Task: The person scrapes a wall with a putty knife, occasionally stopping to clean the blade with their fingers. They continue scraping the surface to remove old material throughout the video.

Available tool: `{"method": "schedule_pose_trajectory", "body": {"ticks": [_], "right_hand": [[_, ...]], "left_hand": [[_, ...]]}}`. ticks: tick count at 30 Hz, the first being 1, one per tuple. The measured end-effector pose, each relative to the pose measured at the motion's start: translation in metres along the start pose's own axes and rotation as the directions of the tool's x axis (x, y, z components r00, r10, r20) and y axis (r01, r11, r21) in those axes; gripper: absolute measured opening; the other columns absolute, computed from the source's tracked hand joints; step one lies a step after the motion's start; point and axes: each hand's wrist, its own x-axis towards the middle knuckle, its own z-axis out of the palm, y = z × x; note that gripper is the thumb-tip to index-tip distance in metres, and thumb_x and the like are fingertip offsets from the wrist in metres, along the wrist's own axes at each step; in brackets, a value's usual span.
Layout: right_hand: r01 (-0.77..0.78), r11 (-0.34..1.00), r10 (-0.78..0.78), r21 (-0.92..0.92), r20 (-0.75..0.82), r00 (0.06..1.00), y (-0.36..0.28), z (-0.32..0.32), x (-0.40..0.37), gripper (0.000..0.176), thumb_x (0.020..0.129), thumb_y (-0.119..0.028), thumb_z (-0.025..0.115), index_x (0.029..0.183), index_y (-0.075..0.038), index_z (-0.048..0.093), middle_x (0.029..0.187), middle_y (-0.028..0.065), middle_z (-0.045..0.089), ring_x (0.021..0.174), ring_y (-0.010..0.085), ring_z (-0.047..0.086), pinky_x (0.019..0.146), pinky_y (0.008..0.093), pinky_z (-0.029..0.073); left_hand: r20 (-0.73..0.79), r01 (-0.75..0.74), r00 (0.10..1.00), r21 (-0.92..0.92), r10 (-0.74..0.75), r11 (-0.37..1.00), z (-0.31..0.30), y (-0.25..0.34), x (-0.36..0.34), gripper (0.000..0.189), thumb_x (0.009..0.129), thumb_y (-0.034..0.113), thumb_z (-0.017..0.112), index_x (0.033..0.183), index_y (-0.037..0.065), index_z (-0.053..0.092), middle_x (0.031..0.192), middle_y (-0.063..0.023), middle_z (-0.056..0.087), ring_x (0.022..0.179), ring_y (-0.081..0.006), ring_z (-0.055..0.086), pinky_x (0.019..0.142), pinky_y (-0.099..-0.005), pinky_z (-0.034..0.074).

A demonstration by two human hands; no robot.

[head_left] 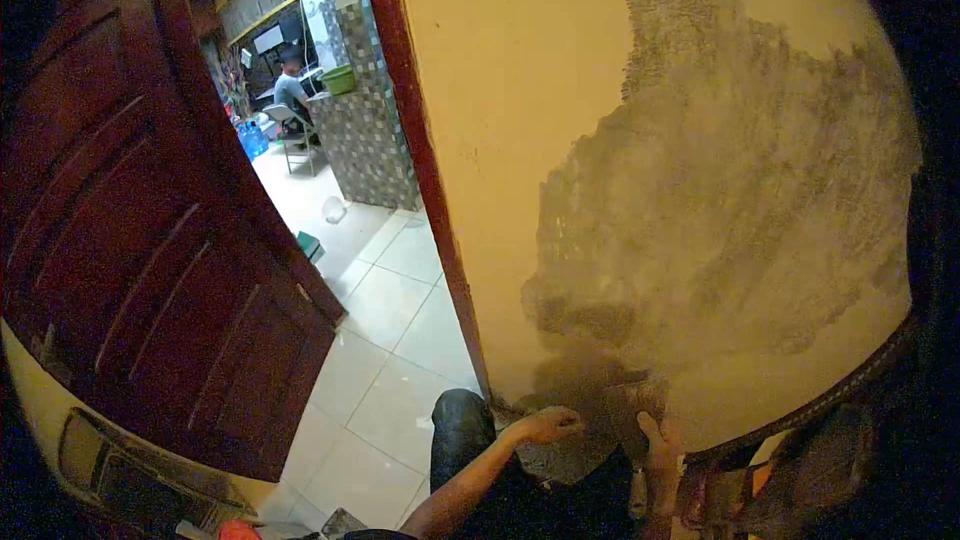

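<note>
Low in front of the wall [480, 90], my left hand [548, 425] has its fingers curled in, and no object shows in them. To its right, my right hand [657, 440] grips a flat, brownish tool [638, 396] against the lower wall, thumb up. Dim light hides the tool's exact kind. A large rough grey-brown patch [700, 200] covers much of the yellow wall above both hands. Its darker, damp-looking lower part [590, 365] is right by them. My bent knee [462, 420] in dark cloth is left of my left hand.
A dark red door [170, 210] stands ajar at left, beside a red door frame [420, 160]. Through the doorway, a person [290, 92] sits on a folding chair [285, 125] above a tiled floor [390, 305]. Cluttered items [760, 480] lie at lower right.
</note>
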Motion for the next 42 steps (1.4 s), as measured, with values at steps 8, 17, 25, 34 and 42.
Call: {"method": "schedule_pose_trajectory", "body": {"ticks": [8,17,25,34,42], "right_hand": [[-0.321,0.945,0.327,-0.062,0.166,0.93,0.051,-0.018,0.013,0.034,0.086,-0.019,0.067,0.113,0.001,0.064,0.108,0.0116,0.064,0.1,0.0195,0.059,0.085,0.0316,0.048],[-0.245,0.921,0.28,-0.303,0.078,0.957,0.054,-0.007,0.014,0.023,0.083,-0.024,0.072,0.085,-0.003,0.062,0.089,0.0042,0.061,0.08,0.0152,0.057,0.069,0.0302,0.047],[-0.303,0.934,0.323,-0.188,0.083,0.943,0.043,-0.002,0.008,0.034,0.081,-0.021,0.073,0.072,-0.012,0.041,0.069,-0.0047,0.039,0.061,0.0091,0.04,0.052,0.0279,0.033],[-0.191,0.949,0.234,-0.25,0.158,0.959,0.043,-0.002,0.01,0.027,0.083,-0.027,0.068,0.086,0.0,0.067,0.076,0.0096,0.067,0.068,0.0198,0.058,0.066,0.0375,0.046],[-0.285,0.927,0.306,-0.246,0.051,0.951,0.037,0.008,0.005,0.043,0.08,-0.029,0.075,0.07,-0.01,0.038,0.071,-0.0036,0.035,0.064,0.0115,0.039,0.055,0.033,0.036]], "left_hand": [[-0.18,0.061,0.982,0.012,-0.058,0.998,0.001,0.015,-0.03,0.04,0.088,0.044,0.062,0.089,0.005,0.064,0.094,-0.0138,0.064,0.089,-0.0246,0.06,0.076,-0.0388,0.047],[-0.171,-0.246,0.966,-0.398,0.193,0.884,-0.013,0.042,-0.048,0.03,0.093,0.027,0.06,0.111,0.005,0.059,0.104,-0.0042,0.063,0.1,-0.0152,0.056,0.089,-0.0311,0.044],[-0.217,-0.194,0.969,-0.374,0.118,0.907,-0.014,0.075,-0.051,0.032,0.095,0.033,0.055,0.103,0.002,0.062,0.097,-0.0041,0.064,0.094,-0.0126,0.056,0.085,-0.0288,0.045],[-0.298,-0.271,0.941,-0.378,0.16,0.885,-0.002,0.056,-0.038,0.033,0.095,0.036,0.055,0.096,0.004,0.064,0.089,-0.0037,0.064,0.088,-0.0125,0.055,0.079,-0.0293,0.045],[-0.326,-0.06,0.943,-0.367,-0.067,0.928,-0.002,0.089,-0.048,0.038,0.093,0.04,0.057,0.094,0.003,0.067,0.083,-0.0034,0.061,0.077,-0.0142,0.052,0.071,-0.0312,0.042]]}}
